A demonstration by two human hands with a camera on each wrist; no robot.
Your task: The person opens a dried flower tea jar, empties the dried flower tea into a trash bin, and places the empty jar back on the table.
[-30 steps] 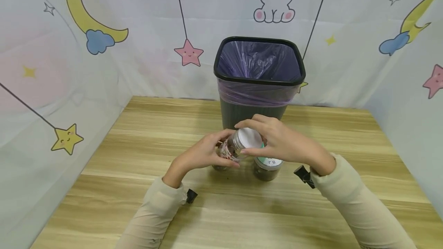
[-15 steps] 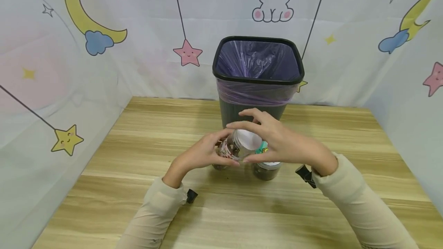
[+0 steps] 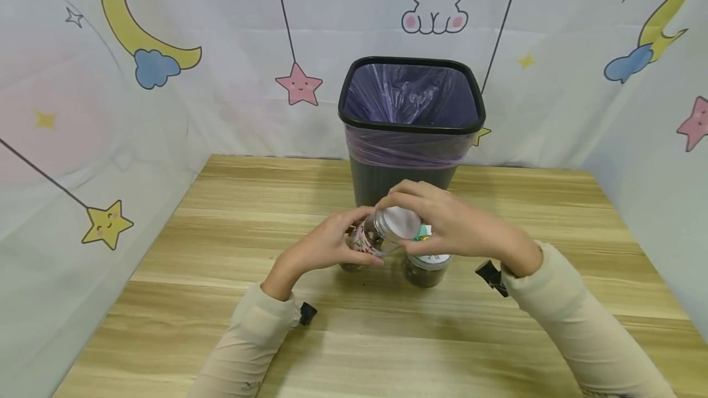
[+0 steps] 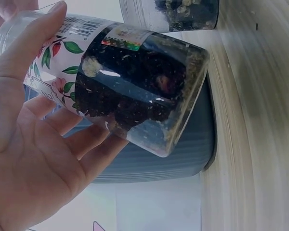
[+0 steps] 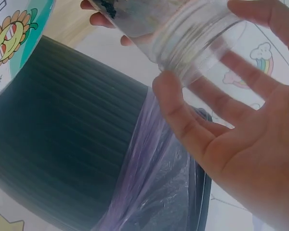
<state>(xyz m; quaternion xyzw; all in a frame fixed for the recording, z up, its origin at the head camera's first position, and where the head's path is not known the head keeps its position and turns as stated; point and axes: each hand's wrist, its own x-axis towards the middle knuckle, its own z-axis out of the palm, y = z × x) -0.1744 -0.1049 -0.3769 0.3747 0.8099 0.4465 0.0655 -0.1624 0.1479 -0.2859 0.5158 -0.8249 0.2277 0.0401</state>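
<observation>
My left hand grips a clear jar around its label, thumb on one side and fingers underneath. The label is white with red flowers and green leaves; dark dried bits lie inside. The jar tilts over the table, its pale round lid towards my right. Around that lid my right hand curls its thumb and fingers; in the right wrist view they sit at the ridged clear rim. A second jar, with a white and green top, stands just below on the table.
Behind the hands a dark bin lined with a purple bag stands on the wooden table. A white curtain with cartoon prints hangs at the back and sides. Black clips are on both sleeves.
My right hand's fingers spread and shift around the lid, then close in on it again. The left hand keeps the jar nearly still.
</observation>
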